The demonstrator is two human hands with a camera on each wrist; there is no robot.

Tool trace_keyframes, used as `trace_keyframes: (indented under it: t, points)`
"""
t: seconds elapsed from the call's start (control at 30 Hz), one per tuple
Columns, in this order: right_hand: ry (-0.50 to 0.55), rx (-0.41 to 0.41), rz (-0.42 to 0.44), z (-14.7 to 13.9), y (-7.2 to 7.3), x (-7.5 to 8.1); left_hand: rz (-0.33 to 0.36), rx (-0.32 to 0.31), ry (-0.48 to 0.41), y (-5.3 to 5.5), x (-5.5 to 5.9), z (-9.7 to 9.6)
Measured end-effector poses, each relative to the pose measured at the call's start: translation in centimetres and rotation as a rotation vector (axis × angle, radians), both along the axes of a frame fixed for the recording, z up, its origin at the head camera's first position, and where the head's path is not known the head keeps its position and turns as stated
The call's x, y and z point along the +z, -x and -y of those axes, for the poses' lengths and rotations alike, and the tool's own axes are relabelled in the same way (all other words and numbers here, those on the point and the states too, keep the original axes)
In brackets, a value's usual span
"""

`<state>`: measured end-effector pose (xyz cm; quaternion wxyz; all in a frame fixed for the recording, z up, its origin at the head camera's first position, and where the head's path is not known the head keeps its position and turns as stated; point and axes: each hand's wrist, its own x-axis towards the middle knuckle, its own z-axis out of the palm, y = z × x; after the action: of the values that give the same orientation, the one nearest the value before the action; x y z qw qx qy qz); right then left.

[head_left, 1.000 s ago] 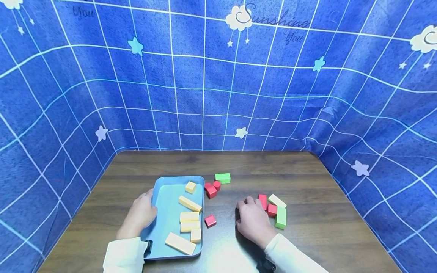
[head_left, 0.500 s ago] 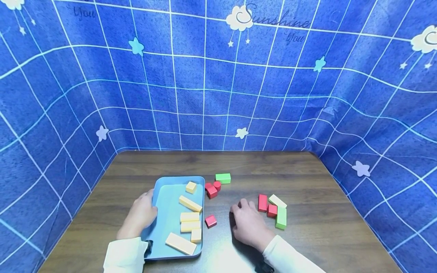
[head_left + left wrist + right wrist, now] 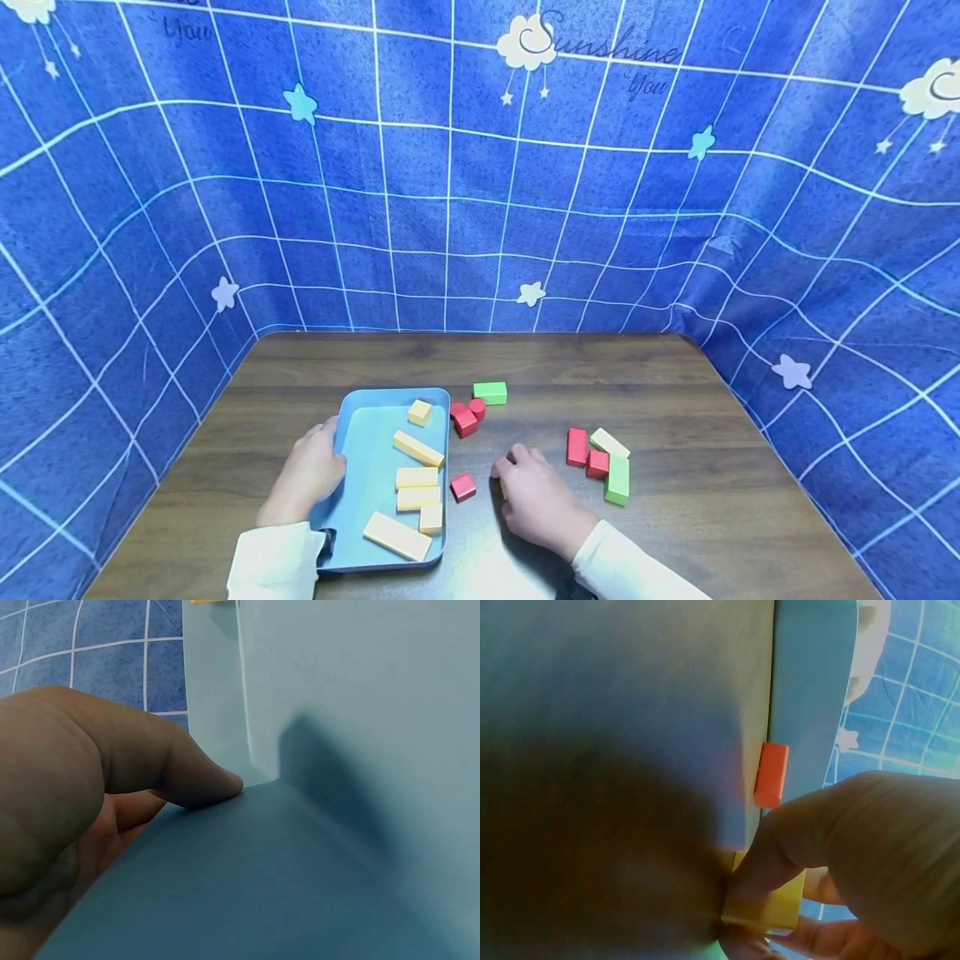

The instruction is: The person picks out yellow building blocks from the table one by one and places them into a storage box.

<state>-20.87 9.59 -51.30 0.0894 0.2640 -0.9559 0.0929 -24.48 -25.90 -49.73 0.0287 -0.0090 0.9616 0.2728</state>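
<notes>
My left hand (image 3: 307, 471) grips the left wall of a blue tray (image 3: 360, 467); in the left wrist view the thumb lies over the rim and other fingers are outside the wall. Inside the tray lie several yellow blocks (image 3: 417, 477). Right of the tray, my right hand (image 3: 542, 504) pinches a yellow block (image 3: 769, 906) low over the table, between thumb and fingers. From the head view that block is almost hidden by the hand. Nearest to the right hand is a single red block (image 3: 462, 486), lying beside the tray's right wall.
Behind that, a few red blocks (image 3: 466, 422) cluster by the tray near a green block (image 3: 490, 392). Farther right lie a red block (image 3: 577, 447), a red cube (image 3: 597, 463), a pale yellow block (image 3: 610, 442) and a green block (image 3: 617, 479). Blue patterned cloth (image 3: 480, 208) surrounds the wooden table.
The right hand has slid left and slightly nearer, away from the right-hand group of blocks and closer to the tray. The left hand and the tray have stayed in place.
</notes>
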Motion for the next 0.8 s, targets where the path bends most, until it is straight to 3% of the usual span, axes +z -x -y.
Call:
trace_keyframes:
  t: [0.53,0.8]
  points:
    - [-0.012,0.046,0.032,1.4,-0.8,0.7,0.011,0.01,-0.008,0.0,-0.1,0.0]
    - [-0.001,0.067,-0.003,1.6,-0.5,0.9,0.01,0.011,-0.018,0.0,-0.3,0.0]
